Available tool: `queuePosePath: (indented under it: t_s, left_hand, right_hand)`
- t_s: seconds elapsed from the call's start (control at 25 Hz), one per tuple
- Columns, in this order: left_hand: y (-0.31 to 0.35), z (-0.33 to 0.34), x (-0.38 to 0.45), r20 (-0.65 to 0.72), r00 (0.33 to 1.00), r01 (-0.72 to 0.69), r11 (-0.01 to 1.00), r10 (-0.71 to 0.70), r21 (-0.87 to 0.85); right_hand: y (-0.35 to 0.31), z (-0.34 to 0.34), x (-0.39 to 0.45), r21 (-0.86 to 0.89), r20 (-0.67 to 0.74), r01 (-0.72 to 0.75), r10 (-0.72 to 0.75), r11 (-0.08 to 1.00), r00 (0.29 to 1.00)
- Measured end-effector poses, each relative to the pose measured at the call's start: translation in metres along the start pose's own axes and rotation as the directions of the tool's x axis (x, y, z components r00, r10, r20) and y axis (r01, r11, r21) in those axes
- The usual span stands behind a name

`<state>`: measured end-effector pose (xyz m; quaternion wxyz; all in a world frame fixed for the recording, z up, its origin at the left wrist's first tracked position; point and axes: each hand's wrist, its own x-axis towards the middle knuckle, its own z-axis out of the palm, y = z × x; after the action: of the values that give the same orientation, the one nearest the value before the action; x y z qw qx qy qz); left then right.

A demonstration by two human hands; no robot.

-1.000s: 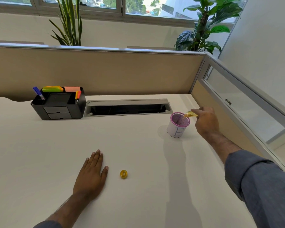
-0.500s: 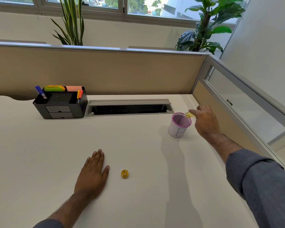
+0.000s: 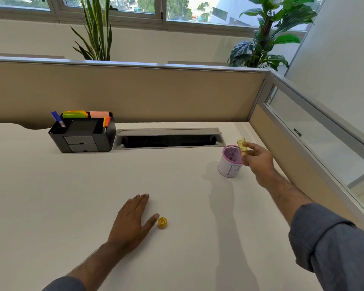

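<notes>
Head view: shows one small translucent yellow plastic tube [image 3: 241, 144] right of centre in the frame, pinched near its lower end by the right hand [image 3: 259, 162]. Stands nearly upright, long axis close to vertical, open end toward the top of the frame, top leaning a touch left. Hangs in the air just over the right rim of one pink-rimmed mesh cup wrapped in white paper [image 3: 229, 168], not inside it.

Reaches in from the lower right corner in a rolled grey-blue sleeve [image 3: 334, 248], forearm bare, thumb and curled fingers closed round the tube's bottom part.

Rests the left hand [image 3: 132, 221] flat, palm down, at lower centre on the white desk top [image 3: 51, 206], with fingers straight, together and pointing up the frame, thumb spread to the right, gripping nothing. Puts that thumb tip just beside one small round yellow piece [image 3: 162, 223]; cannot tell whether touching.

Counts two hands, one tube, one cup, one round yellow piece.

Shows at upper left one black desk organiser with two small drawers [image 3: 83, 141], holding one blue marker [image 3: 57, 118], two orange markers [image 3: 106, 122], a green note pad [image 3: 75, 114] and a pink note pad [image 3: 99, 114]. Places one long grey cable slot [image 3: 168, 132] between organiser and cup. Shows behind the beige partition [image 3: 135, 91] one spiky-leaved plant [image 3: 97, 32] and one broad-leaved plant [image 3: 267, 38].
</notes>
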<state>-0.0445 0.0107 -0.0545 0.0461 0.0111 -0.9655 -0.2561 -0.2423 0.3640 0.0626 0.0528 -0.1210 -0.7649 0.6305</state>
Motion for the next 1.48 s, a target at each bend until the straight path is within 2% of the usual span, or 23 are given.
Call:
queuePosePath:
  t_s: [0.08,0.2,0.32,0.4,0.48,0.64,0.8,0.96,1.04,1.16,1.28,1.48]
  left_hand:
    - [0.014,0.006,0.001,0.036,0.996,-0.087,0.996,0.086,0.019]
    - [0.028,0.014,0.003,0.041,0.990,-0.137,0.991,0.137,0.004]
    - [0.033,0.017,0.005,-0.021,0.984,-0.179,0.983,0.178,-0.031]
    - [0.034,0.013,0.007,-0.062,0.987,-0.154,0.986,0.150,-0.060]
    - [0.031,0.008,0.009,-0.087,0.992,-0.097,0.993,0.091,-0.071]
    - [0.019,0.002,0.005,-0.039,0.998,0.041,0.995,-0.044,-0.087]
    - [0.020,-0.011,0.009,0.030,0.986,0.164,0.941,-0.162,-0.297]
    - [0.036,-0.044,0.033,-0.002,0.964,0.226,0.828,-0.264,-0.512]
    - [0.044,-0.063,0.043,0.002,0.964,0.216,0.776,-0.267,-0.592]
    - [0.055,-0.089,0.051,-0.018,0.977,0.153,0.756,-0.213,-0.636]
    - [0.061,-0.111,0.058,-0.062,0.965,0.145,0.719,-0.254,-0.680]
    - [0.064,-0.135,0.061,-0.071,0.987,0.043,0.663,-0.144,-0.747]
  right_hand:
    - [0.000,0.004,-0.008,0.141,0.069,-0.060,0.050,0.988,0.996]
    - [-0.006,0.012,-0.021,0.300,0.148,-0.124,0.082,0.946,0.986]
    - [-0.008,0.019,-0.035,0.388,0.226,-0.133,0.046,0.912,0.973]
    - [-0.008,0.025,-0.043,0.409,0.257,-0.131,0.024,0.903,0.966]
    - [-0.009,0.031,-0.052,0.411,0.281,-0.147,0.028,0.900,0.959]
    - [-0.010,0.046,-0.073,0.360,0.344,-0.160,0.029,0.919,0.939]
    - [-0.007,0.063,-0.092,0.194,0.380,-0.130,0.048,0.972,0.924]
    - [-0.015,0.079,-0.107,0.027,0.429,-0.051,0.034,0.998,0.903]
    - [-0.023,0.085,-0.115,0.007,0.471,0.009,-0.012,1.000,0.882]
    - [-0.035,0.094,-0.127,0.030,0.517,0.097,-0.098,0.995,0.850]
    - [-0.047,0.100,-0.136,0.061,0.528,0.149,-0.158,0.987,0.834]
    - [-0.067,0.106,-0.145,0.081,0.539,0.206,-0.217,0.975,0.814]
